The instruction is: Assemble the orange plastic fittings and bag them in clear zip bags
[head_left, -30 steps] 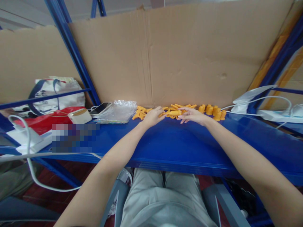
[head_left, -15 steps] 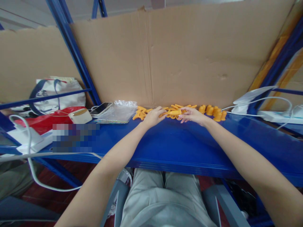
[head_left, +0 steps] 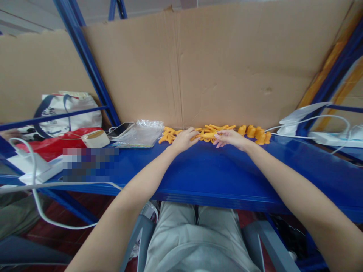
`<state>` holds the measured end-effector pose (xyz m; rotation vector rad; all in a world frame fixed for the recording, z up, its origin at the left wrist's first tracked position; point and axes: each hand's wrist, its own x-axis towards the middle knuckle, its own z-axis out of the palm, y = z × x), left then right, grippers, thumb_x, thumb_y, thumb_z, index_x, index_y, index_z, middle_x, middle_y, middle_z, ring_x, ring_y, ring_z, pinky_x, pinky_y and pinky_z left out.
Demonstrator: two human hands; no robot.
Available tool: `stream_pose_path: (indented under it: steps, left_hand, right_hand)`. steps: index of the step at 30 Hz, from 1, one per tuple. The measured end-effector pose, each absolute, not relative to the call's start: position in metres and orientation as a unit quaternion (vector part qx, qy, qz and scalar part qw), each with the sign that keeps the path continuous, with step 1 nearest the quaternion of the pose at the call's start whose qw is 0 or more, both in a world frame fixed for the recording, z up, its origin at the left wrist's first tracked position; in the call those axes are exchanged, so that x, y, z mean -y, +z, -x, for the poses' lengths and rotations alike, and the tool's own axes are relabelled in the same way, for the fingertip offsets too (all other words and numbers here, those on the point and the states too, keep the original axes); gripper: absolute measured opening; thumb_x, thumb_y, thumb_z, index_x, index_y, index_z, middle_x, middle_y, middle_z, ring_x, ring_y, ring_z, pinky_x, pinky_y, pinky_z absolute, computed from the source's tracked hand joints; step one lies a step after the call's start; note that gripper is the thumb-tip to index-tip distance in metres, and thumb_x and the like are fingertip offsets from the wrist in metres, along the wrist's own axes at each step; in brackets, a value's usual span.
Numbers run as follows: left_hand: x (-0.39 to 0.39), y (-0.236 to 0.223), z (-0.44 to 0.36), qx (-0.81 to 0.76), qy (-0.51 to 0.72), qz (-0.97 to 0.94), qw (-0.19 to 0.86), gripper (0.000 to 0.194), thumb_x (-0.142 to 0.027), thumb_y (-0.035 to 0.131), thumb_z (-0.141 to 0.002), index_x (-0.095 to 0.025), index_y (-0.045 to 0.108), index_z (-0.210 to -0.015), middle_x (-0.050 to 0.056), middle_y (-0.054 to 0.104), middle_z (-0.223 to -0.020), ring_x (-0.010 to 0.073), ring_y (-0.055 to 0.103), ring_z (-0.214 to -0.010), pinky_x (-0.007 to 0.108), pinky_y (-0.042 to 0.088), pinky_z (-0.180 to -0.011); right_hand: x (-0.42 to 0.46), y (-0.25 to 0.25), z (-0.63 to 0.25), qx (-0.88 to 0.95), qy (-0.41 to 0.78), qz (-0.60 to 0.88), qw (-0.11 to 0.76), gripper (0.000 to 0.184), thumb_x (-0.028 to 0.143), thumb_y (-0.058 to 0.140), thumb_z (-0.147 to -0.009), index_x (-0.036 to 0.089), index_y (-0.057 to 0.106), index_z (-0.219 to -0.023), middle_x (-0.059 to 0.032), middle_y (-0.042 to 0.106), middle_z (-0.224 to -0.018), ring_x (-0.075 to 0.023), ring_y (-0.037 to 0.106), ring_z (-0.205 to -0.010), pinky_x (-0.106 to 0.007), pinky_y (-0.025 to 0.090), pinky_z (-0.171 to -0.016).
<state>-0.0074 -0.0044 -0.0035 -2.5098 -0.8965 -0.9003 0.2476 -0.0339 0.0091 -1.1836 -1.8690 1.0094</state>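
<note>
Between my hands a yellow-orange plastic piece [head_left: 208,135] lies nearly level, just above the blue shelf. My left hand [head_left: 184,140] is closed around its left end. At the other end, my right hand [head_left: 232,139] pinches it between thumb and finger, with the lower fingers loosely curled. Behind it lie several slim orange pieces [head_left: 219,127] in a heap. Left of my left hand is a pile of branched orange pieces [head_left: 169,135]. To the right of my right hand stand several orange cup-shaped pieces [head_left: 258,133]. The piece's exact kind is too small to tell.
Clear plastic bags [head_left: 140,135] and a phone [head_left: 121,130] lie to the left on the blue shelf [head_left: 210,172]. Farther left are a red bag [head_left: 56,142] and white cables. A cardboard sheet [head_left: 227,68] backs the shelf; a white power strip [head_left: 334,139] lies right.
My right hand's fingers have drawn together onto the right end of the orange piece, where they were more spread. My left hand has hardly moved.
</note>
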Motion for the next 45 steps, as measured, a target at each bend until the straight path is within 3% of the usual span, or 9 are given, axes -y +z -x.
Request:
stream_pose_path:
  steps: [7, 15, 18, 21, 25, 28, 33, 41, 45]
  left_hand:
    - [0.005, -0.004, 0.006, 0.315, -0.309, 0.887, 0.136, 0.022, -0.031, 0.054, -0.096, -0.018, 0.070, -0.103, 0.007, 0.066, -0.103, 0.0165, 0.066, -0.094, 0.027, 0.053, -0.084]
    - [0.008, 0.005, 0.011, 0.372, -0.371, 0.842, 0.121, 0.035, -0.029, 0.047, -0.098, -0.019, 0.054, -0.130, 0.011, 0.056, -0.133, 0.0201, 0.062, -0.113, 0.032, 0.053, -0.093]
    - [0.006, 0.010, 0.021, 0.491, -0.337, 0.792, 0.133, 0.034, -0.020, 0.044, -0.095, -0.018, 0.057, -0.127, 0.014, 0.058, -0.132, 0.0254, 0.062, -0.115, 0.037, 0.053, -0.093]
    - [0.003, 0.012, 0.031, 0.621, -0.207, 0.746, 0.126, 0.035, -0.014, 0.047, -0.089, -0.014, 0.062, -0.121, 0.020, 0.061, -0.128, 0.0328, 0.060, -0.119, 0.043, 0.050, -0.096]
    - [0.000, 0.010, 0.040, 0.676, -0.055, 0.731, 0.067, 0.047, -0.013, 0.053, -0.084, -0.012, 0.059, -0.130, 0.023, 0.056, -0.139, 0.0359, 0.055, -0.128, 0.046, 0.046, -0.102]
    - [-0.004, 0.007, 0.042, 0.666, -0.027, 0.744, 0.050, 0.047, -0.014, 0.055, -0.082, -0.015, 0.062, -0.128, 0.022, 0.062, -0.133, 0.0332, 0.060, -0.123, 0.044, 0.049, -0.099]
    - [-0.005, 0.007, 0.040, 0.650, -0.070, 0.753, 0.075, 0.037, -0.014, 0.057, -0.081, -0.019, 0.069, -0.116, 0.020, 0.069, -0.120, 0.0332, 0.066, -0.114, 0.046, 0.053, -0.093]
    - [0.006, 0.015, 0.029, 0.653, -0.145, 0.738, 0.085, 0.023, -0.022, 0.058, -0.089, -0.017, 0.074, -0.105, 0.018, 0.073, -0.111, 0.0325, 0.068, -0.109, 0.042, 0.054, -0.091]
    - [0.002, 0.011, 0.027, 0.630, -0.143, 0.755, 0.116, 0.023, -0.019, 0.056, -0.087, -0.018, 0.073, -0.102, 0.016, 0.075, -0.104, 0.0308, 0.070, -0.102, 0.039, 0.055, -0.085]
  right_hand:
    - [0.036, 0.005, -0.243, 0.716, 0.406, 0.435, 0.364, 0.026, 0.039, 0.060, -0.094, 0.022, 0.064, -0.114, -0.0104, 0.074, -0.107, -0.0160, 0.072, -0.073, -0.031, 0.061, -0.065]
    - [0.022, -0.001, -0.247, 0.658, 0.413, 0.432, 0.457, 0.024, 0.036, 0.067, -0.088, 0.018, 0.063, -0.103, -0.0107, 0.073, -0.103, -0.0198, 0.072, -0.090, -0.038, 0.059, -0.084]
    - [0.008, -0.006, -0.255, 0.628, 0.353, 0.442, 0.534, 0.031, 0.039, 0.071, -0.083, 0.020, 0.059, -0.105, -0.0089, 0.072, -0.104, -0.0214, 0.072, -0.095, -0.040, 0.058, -0.086]
    - [-0.001, -0.009, -0.266, 0.631, 0.197, 0.473, 0.582, 0.035, 0.039, 0.070, -0.082, 0.022, 0.057, -0.110, -0.0091, 0.070, -0.105, -0.0245, 0.070, -0.099, -0.042, 0.057, -0.087]
    - [0.003, -0.009, -0.280, 0.707, -0.072, 0.508, 0.486, 0.031, 0.029, 0.060, -0.085, 0.020, 0.060, -0.115, -0.0151, 0.065, -0.118, -0.0314, 0.063, -0.111, -0.049, 0.052, -0.093]
    - [0.009, -0.010, -0.284, 0.740, -0.162, 0.524, 0.389, 0.033, 0.025, 0.050, -0.090, 0.019, 0.061, -0.121, -0.0167, 0.063, -0.121, -0.0342, 0.062, -0.110, -0.049, 0.052, -0.091]
    - [0.010, -0.015, -0.281, 0.749, -0.213, 0.547, 0.307, 0.043, 0.019, 0.043, -0.092, 0.018, 0.058, -0.132, -0.0179, 0.059, -0.129, -0.0349, 0.061, -0.111, -0.050, 0.050, -0.092]
    - [0.008, -0.009, -0.274, 0.760, -0.202, 0.510, 0.348, 0.048, 0.018, 0.041, -0.091, 0.022, 0.055, -0.137, -0.0144, 0.059, -0.130, -0.0324, 0.058, -0.116, -0.049, 0.049, -0.094]
    - [0.001, 0.001, -0.256, 0.776, -0.220, 0.510, 0.297, 0.043, 0.019, 0.041, -0.094, 0.021, 0.056, -0.134, -0.0144, 0.060, -0.130, -0.0317, 0.059, -0.113, -0.047, 0.048, -0.093]
